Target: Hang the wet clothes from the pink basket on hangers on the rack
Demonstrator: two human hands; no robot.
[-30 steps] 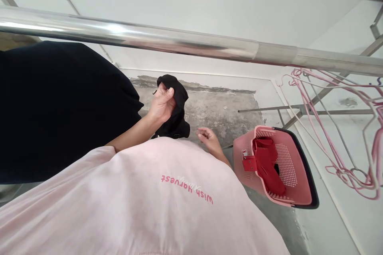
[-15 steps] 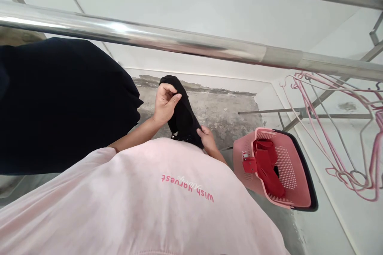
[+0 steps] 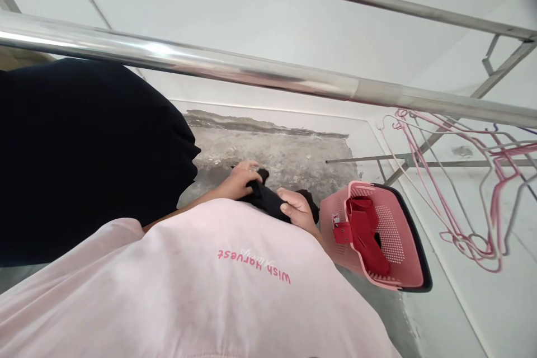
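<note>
I am seeing the black cloth (image 3: 268, 200) now stretching low from left to right between my two hands, where a moment ago it was hanging from a raised left hand; my left hand (image 3: 241, 180) is sitting lower, its fingers partly curled and holding the cloth's left part; my right hand (image 3: 298, 208) is closing around it farther right, thumb pressing on top, with some black fabric bunching out beyond that hand; this lowering is leaving the cloth partly hidden behind the near pink shirt (image 3: 188, 291), so I cannot tell its full shape; both hands are now sharing the hold; just to the right, the pink basket (image 3: 335, 210) is holding a red item (image 3: 369, 240); farther right, hangers (image 3: 495, 207) are dangling beneath the shiny rail (image 3: 251, 72); on the left, a large dark garment (image 3: 96, 151) is filling the view; beyond my hands, rough concrete floor (image 3: 289, 156) is showing.
</note>
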